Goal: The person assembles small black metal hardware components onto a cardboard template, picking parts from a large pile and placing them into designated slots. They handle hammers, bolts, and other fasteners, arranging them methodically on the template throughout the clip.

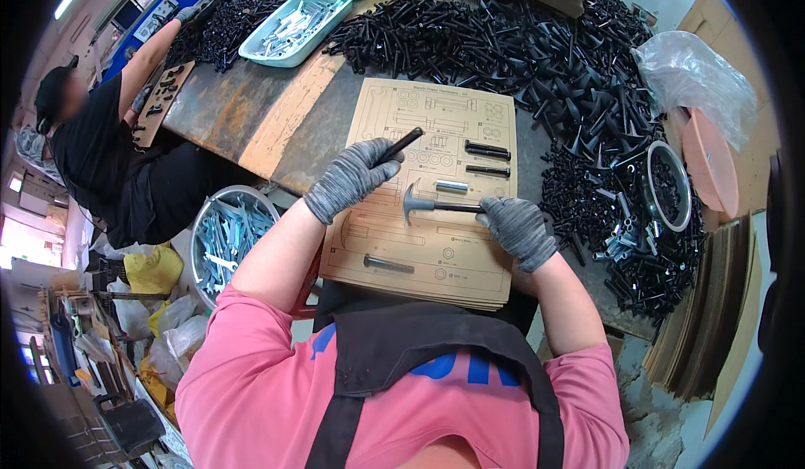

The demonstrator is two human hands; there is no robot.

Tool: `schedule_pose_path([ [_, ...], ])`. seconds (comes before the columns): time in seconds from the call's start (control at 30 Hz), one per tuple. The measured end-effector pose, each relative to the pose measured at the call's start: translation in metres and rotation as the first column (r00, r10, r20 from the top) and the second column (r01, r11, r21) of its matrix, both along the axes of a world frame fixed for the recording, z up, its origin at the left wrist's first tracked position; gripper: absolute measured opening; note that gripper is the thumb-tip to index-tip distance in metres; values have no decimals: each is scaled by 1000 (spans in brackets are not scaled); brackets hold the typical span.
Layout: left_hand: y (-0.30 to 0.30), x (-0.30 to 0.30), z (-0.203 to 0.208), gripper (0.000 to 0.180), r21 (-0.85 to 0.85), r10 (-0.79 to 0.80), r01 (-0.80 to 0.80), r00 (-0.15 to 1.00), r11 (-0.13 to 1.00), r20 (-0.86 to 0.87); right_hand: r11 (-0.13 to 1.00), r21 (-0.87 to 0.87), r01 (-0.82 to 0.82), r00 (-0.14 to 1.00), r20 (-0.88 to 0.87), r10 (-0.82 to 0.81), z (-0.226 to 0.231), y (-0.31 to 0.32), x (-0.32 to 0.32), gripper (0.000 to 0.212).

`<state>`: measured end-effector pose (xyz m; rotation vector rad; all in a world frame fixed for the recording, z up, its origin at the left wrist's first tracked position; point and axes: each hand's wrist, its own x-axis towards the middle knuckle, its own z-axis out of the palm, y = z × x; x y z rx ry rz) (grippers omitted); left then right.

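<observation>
My left hand (352,177), in a grey knitted glove, is closed around a black bolt (402,145) that points up and to the right. My right hand (518,230), gloved alike, grips the shaft end of a black T-shaped part with a wide curved head (423,205). Both hands are over a stack of brown cardboard sheets (377,104) printed with outlines of bolts, nuts and washers. On the top sheet lie a thick black bolt (486,150), a thinner black bolt (488,171), a short silver sleeve (451,186) and, nearer me, a grey bolt (388,264).
A large heap of black bolts (436,37) covers the far and right side of the table. A light tray (289,58) holds silver pieces. A metal bowl of wrenches (235,238) stands at left. A round metal bowl (671,188) sits right. A co-worker (109,134) works far left.
</observation>
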<state>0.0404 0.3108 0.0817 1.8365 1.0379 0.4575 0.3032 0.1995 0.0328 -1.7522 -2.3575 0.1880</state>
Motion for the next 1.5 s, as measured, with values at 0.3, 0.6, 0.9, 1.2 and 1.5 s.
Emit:
schedule_pose_path([
  [0.3, -18, 24, -33, 29, 250, -184, 311, 885, 917, -427, 977, -87, 193, 937, -280, -210, -23, 1, 20, 21],
  [0.6, -14, 27, -31, 27, 288, -195, 326, 895, 900, -402, 968, -87, 233, 874, -417, -248, -27, -4, 29, 20],
  [0.9, -21, 2, 3, 42, -265, -547, 486, 795, 833, -263, 942, 150, -300, 937, -138, 320, 24, 6, -65, 20],
  [1.2, -46, -77, 38, 30, -316, 263, -114, 837, 942, 480, 935, -269, -230, 952, -262, 158, -2, 7, -107, 29],
  [1.5, -67, -42, 12, 51, -608, 482, 416, 373, 676, 792, 967, -186, -175, 551, -833, -61, 30, 9, -105, 60],
])
